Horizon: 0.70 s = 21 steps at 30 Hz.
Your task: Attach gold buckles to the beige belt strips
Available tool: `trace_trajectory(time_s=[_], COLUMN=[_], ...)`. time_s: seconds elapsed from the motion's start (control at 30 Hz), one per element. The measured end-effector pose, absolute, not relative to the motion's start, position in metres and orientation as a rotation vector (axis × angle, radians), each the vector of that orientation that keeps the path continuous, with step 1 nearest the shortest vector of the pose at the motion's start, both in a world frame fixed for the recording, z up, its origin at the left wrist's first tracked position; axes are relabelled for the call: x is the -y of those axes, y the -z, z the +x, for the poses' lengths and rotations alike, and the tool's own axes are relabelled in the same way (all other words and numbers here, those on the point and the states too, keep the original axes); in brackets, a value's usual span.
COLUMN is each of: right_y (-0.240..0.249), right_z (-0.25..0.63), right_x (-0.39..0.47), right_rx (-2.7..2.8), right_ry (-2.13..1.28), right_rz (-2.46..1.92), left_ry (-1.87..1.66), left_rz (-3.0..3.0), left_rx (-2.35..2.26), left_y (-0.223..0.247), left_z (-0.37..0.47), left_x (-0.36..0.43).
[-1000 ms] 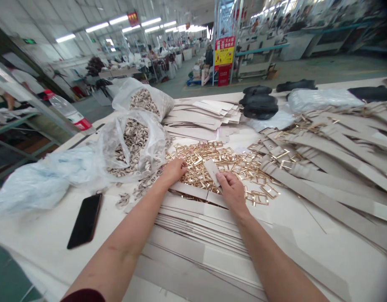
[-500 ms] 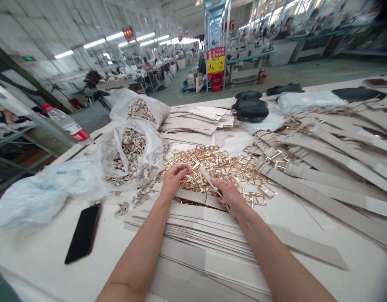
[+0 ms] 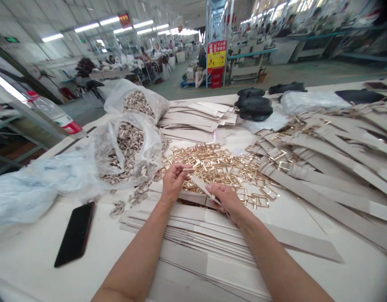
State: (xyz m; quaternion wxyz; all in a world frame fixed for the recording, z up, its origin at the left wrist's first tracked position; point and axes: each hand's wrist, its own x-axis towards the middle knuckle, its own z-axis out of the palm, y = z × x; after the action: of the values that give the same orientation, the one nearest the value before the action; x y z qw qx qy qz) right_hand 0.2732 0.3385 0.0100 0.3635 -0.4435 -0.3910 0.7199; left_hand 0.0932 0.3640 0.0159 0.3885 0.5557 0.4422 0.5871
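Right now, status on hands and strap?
Left hand pinching gold buckle. Right hand holding strap. Buckle pile close behind.

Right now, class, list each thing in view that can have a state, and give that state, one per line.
Left hand: pinching a gold metal buckle.
Right hand: gripping a beige strap, tilted up toward the buckle.
Clear plastic bag of beige loops: open, loops spilling out.
Black phone: flat, screen dark.
Pile of gold buckles: loose, scattered.

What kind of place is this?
Probably a belt factory. A heap of gold buckles and long beige straps cover the table, and rows of workstations stretch behind.
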Motion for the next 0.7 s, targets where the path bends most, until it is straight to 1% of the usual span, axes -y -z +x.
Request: trace_trajectory(time_s=[0.2, 0.4, 0.6, 0.7], right_y=[-0.012, -0.017, -0.015, -0.013], right_z=[0.282, 0.284, 0.283, 0.283], right_x=[-0.342, -0.339, -0.339, -0.342], right_rx=[0.837, 0.853, 0.784, 0.714], right_ry=[-1.781, -1.973, -1.984, -1.966], right_rz=[-0.944, -0.710, -0.698, -0.710], left_ry=[-1.501, -1.372, -1.330, -1.318], left_rz=[1.508, 1.783, 1.906, 2.076], left_rx=[-1.072, -1.001, -1.050, -1.115], left_y=[-0.016, -0.011, -0.010, -0.010], left_z=[0.094, 0.100, 0.100, 0.098], left_x=[-0.361, -0.355, -0.353, -0.354])
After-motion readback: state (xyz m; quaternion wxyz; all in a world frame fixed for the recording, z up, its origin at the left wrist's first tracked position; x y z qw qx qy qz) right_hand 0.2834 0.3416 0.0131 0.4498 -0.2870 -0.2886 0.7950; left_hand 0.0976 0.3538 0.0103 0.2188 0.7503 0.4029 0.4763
